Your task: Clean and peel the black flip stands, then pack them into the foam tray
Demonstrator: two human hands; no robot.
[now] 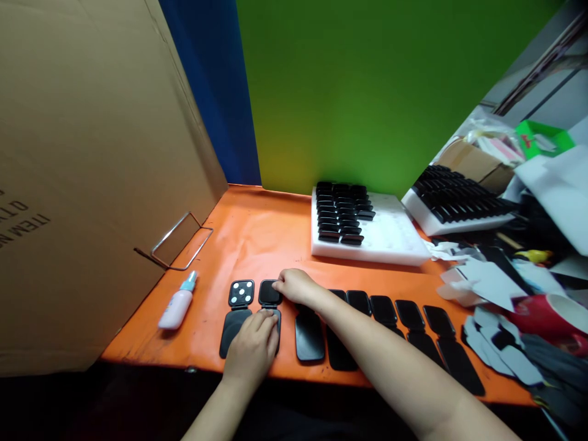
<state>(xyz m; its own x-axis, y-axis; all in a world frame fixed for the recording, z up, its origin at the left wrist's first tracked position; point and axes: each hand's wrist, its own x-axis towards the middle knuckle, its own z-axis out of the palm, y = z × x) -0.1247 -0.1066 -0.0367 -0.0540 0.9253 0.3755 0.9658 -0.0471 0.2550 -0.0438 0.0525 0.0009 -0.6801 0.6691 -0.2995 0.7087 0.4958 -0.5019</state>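
Note:
Several black hinged cases lie unfolded in a row along the front of the orange tabletop, each with a small upper panel and a longer lower one. My left hand (252, 344) presses down on the lower panel of the second black hinged case (269, 293) from the left, fingers bent and covering most of it. At the right edge of its upper panel, the curled fingers of my right hand (294, 285) are closed. The leftmost case (241, 293) has several white dots on its upper panel. My right forearm hides parts of other cases.
A pink spray bottle (177, 307) and a bent wire stand (184, 242) are at the left, by a cardboard wall (92, 153). White foam trays (390, 233) hold rows of black pieces at the back. Paper scraps and a red mug (546, 318) clutter the right.

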